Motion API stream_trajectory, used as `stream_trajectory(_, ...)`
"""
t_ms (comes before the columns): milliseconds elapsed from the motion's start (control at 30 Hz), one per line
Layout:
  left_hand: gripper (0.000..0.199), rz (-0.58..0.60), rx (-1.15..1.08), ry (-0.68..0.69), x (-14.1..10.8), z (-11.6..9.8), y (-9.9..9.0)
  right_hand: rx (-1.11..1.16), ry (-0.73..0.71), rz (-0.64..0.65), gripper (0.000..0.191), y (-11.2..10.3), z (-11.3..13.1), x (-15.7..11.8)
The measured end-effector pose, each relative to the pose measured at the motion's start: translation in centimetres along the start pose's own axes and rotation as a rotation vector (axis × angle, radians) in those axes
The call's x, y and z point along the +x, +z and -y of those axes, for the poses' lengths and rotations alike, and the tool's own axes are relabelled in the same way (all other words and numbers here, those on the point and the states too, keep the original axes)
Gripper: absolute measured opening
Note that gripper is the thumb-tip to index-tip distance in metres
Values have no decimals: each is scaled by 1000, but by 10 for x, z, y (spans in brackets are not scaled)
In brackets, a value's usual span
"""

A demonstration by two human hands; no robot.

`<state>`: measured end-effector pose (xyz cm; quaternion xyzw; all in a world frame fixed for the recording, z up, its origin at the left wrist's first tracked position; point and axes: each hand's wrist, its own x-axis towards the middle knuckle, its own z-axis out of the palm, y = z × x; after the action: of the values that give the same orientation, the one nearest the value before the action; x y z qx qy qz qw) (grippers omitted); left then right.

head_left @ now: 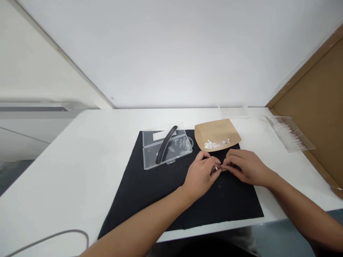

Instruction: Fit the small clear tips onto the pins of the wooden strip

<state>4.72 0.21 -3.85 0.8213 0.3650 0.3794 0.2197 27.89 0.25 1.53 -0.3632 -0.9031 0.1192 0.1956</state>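
My left hand (201, 175) is closed over the black cloth (160, 192), its fingers curled and pinched at the tips. Facing it, my right hand (245, 167) is also closed, thumb and index finger pressed together. The fingertips meet just in front of the cardboard tray (218, 128), and whatever is between them is too small to name. A small white and dark spot shows among the left fingers. White nail tips (211, 144) lie heaped in the tray. To the left, a black curved nail file (166, 144) rests across an open clear plastic case (148, 160) holding transparent nail tips (183, 142).
A clear box of nail tips (291, 135) lies at the right, by a brown cardboard panel (313, 89). Another clear plastic container (233, 111) stands against the back wall. A grey cable (61, 232) curves over the white table (66, 178) at front left.
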Motion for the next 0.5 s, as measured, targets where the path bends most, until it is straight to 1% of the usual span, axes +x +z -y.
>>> stream_trajectory(500, 11, 2, -13, -14, 1, -2, -1, -22, -23, 42, 14, 0, -2, 0)
